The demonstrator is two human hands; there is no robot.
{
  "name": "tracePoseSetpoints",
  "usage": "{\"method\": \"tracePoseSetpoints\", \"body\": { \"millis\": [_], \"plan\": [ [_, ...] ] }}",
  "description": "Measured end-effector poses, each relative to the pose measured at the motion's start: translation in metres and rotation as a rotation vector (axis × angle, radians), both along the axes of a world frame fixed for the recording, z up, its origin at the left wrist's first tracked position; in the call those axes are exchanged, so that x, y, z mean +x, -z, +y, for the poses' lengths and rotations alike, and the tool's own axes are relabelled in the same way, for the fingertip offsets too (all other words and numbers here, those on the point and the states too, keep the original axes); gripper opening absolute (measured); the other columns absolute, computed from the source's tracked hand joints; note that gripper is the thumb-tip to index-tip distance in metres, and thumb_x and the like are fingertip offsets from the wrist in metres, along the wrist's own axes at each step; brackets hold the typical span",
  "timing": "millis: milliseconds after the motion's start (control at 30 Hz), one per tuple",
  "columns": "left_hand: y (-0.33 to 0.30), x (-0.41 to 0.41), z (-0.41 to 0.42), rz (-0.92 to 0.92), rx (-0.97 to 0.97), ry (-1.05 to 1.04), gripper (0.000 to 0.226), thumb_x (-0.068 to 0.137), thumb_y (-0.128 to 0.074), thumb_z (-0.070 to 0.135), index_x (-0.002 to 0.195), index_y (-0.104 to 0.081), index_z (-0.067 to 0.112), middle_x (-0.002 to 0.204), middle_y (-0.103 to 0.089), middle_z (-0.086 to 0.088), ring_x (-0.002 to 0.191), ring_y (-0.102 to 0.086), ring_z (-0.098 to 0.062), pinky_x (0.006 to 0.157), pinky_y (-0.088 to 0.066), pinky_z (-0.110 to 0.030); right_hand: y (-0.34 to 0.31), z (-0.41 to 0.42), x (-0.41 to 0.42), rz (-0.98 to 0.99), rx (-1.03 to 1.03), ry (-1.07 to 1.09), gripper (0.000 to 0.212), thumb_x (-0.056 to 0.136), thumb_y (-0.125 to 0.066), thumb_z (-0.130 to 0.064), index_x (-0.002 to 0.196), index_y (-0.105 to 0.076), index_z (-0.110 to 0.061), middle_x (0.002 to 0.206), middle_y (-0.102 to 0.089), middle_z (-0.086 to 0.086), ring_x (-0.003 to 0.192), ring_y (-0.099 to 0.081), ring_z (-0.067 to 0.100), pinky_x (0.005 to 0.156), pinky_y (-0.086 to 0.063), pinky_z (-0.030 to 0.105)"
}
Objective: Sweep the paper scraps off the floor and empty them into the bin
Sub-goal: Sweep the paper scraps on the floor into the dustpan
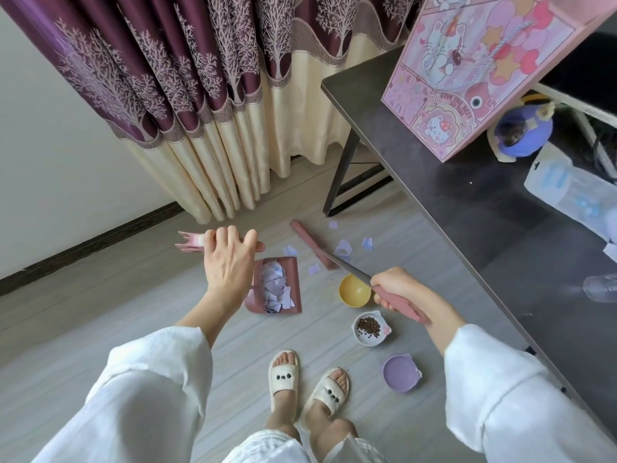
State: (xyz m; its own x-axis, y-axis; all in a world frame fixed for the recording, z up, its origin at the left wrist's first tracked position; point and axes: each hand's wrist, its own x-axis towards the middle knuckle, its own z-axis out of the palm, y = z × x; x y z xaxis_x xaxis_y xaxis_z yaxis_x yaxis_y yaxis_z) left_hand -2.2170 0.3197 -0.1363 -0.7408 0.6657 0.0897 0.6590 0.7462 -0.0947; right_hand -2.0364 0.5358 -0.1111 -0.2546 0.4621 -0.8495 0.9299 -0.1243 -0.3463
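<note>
My left hand (227, 259) grips the top of the pink dustpan handle (190, 243). The dustpan (293, 282) stands on the grey floor below it, holding a heap of white and lilac paper scraps (275, 289). My right hand (397, 292) grips the pink handle of the broom (400, 304). Its thin shaft runs up-left to the pink broom head (312, 245) on the floor, just right of the dustpan. Several loose paper scraps (344, 247) lie beside the broom head, some between it and the dustpan. No bin is in view.
A yellow bowl (355, 290), a white bowl of brown pellets (369, 329) and a purple bowl (400, 372) stand on the floor by my slippered feet (307, 382). A dark table (467, 202) with a pink box (474, 71) fills the right. Curtains (207, 95) hang behind.
</note>
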Motion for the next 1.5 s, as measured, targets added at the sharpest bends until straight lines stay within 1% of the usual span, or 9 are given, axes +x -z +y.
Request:
{"method": "tracePoseSetpoints", "body": {
  "millis": [67, 233, 333, 467, 800, 1033, 1233, 1367, 1500],
  "plan": [
    [0.002, 0.001, -0.004, -0.009, 0.013, -0.032, 0.01, 0.083, -0.059, 0.013, 0.076, -0.052, 0.01, 0.069, -0.047, -0.014, 0.067, -0.047, -0.031, 0.077, -0.028, -0.041, -0.007, 0.005, 0.001, -0.01, 0.038, 0.007, 0.017, 0.088, -0.045, -0.004, 0.074, -0.053, -0.003, 0.058, -0.052, 0.014, 0.03, -0.04, 0.015, 0.033, -0.03, 0.013],
    [-0.008, 0.01, 0.003, 0.037, 0.077, -0.077, 0.028, 0.082, -0.027, 0.018, 0.073, -0.051, 0.007, 0.066, -0.048, -0.014, 0.066, -0.049, -0.031, 0.078, -0.043, -0.044, 0.005, 0.014, 0.006, -0.058, 0.144, 0.065, 0.016, 0.08, -0.042, -0.004, 0.071, -0.055, 0.0, 0.057, -0.054, 0.018, 0.047, -0.045, 0.023, 0.048, -0.031, 0.027],
    [-0.007, 0.016, 0.004, 0.018, 0.063, -0.09, 0.029, 0.08, -0.025, 0.016, 0.073, -0.051, 0.007, 0.067, -0.048, -0.014, 0.067, -0.049, -0.031, 0.083, -0.044, -0.046, 0.019, 0.013, 0.009, -0.108, 0.197, 0.124, 0.017, 0.085, -0.04, -0.003, 0.072, -0.051, 0.002, 0.056, -0.052, 0.016, 0.035, -0.049, 0.024, 0.039, -0.033, 0.017],
    [0.006, 0.014, -0.003, 0.111, 0.077, -0.076, 0.024, 0.087, -0.033, 0.017, 0.073, -0.051, 0.008, 0.067, -0.047, -0.012, 0.068, -0.049, -0.031, 0.087, -0.04, -0.046, 0.05, 0.007, 0.015, -0.127, 0.191, 0.301, 0.025, 0.089, -0.038, -0.003, 0.064, -0.042, -0.004, 0.055, -0.05, 0.015, 0.035, -0.048, 0.021, 0.029, -0.028, 0.005],
    [0.032, 0.021, 0.012, 0.181, 0.11, -0.157, 0.011, 0.077, -0.061, 0.006, 0.075, -0.052, 0.011, 0.07, -0.049, -0.009, 0.073, -0.049, -0.031, 0.094, -0.033, -0.042, 0.105, 0.005, 0.027, -0.13, 0.15, 0.216, 0.014, 0.081, -0.044, -0.001, 0.092, -0.052, 0.002, 0.077, -0.058, 0.022, 0.067, -0.058, 0.032, 0.049, -0.04, 0.027],
    [0.028, 0.019, 0.005, 0.156, 0.156, -0.118, 0.008, 0.083, -0.051, 0.012, 0.076, -0.053, 0.009, 0.072, -0.051, -0.012, 0.074, -0.05, -0.033, 0.094, -0.032, -0.044, 0.034, 0.021, 0.04, -0.048, 0.115, 0.285, 0.027, 0.09, -0.044, -0.004, 0.063, -0.045, -0.007, 0.055, -0.045, 0.013, 0.019, -0.036, 0.013, 0.03, -0.024, 0.009],
    [0.022, 0.022, 0.0, 0.132, 0.139, -0.117, 0.014, 0.083, -0.042, 0.014, 0.078, -0.054, 0.009, 0.074, -0.051, -0.012, 0.076, -0.05, -0.033, 0.095, -0.033, -0.044, 0.013, 0.026, 0.03, -0.059, 0.191, 0.268, 0.03, 0.088, -0.04, -0.001, 0.058, -0.042, -0.005, 0.039, -0.045, 0.011, 0.019, -0.033, 0.015, 0.034, -0.023, 0.01],
    [0.021, 0.021, 0.0, 0.132, 0.15, -0.117, 0.02, 0.086, -0.039, 0.019, 0.077, -0.054, 0.01, 0.073, -0.052, -0.012, 0.075, -0.051, -0.033, 0.094, -0.032, -0.044, 0.026, 0.029, 0.018, -0.064, 0.155, 0.239, 0.02, 0.092, -0.041, -0.003, 0.073, -0.045, -0.001, 0.056, -0.045, 0.014, 0.031, -0.043, 0.019, 0.038, -0.032, 0.009],
    [0.024, 0.02, -0.003, 0.149, 0.147, -0.121, 0.021, 0.09, -0.042, 0.021, 0.076, -0.054, 0.01, 0.072, -0.052, -0.011, 0.074, -0.05, -0.033, 0.095, -0.032, -0.044, 0.033, 0.019, 0.01, -0.101, 0.084, 0.086, 0.032, 0.092, -0.042, -0.001, 0.06, -0.045, -0.002, 0.039, -0.047, 0.012, 0.016, -0.037, 0.013, 0.029, -0.025, 0.005]
  ]
}}
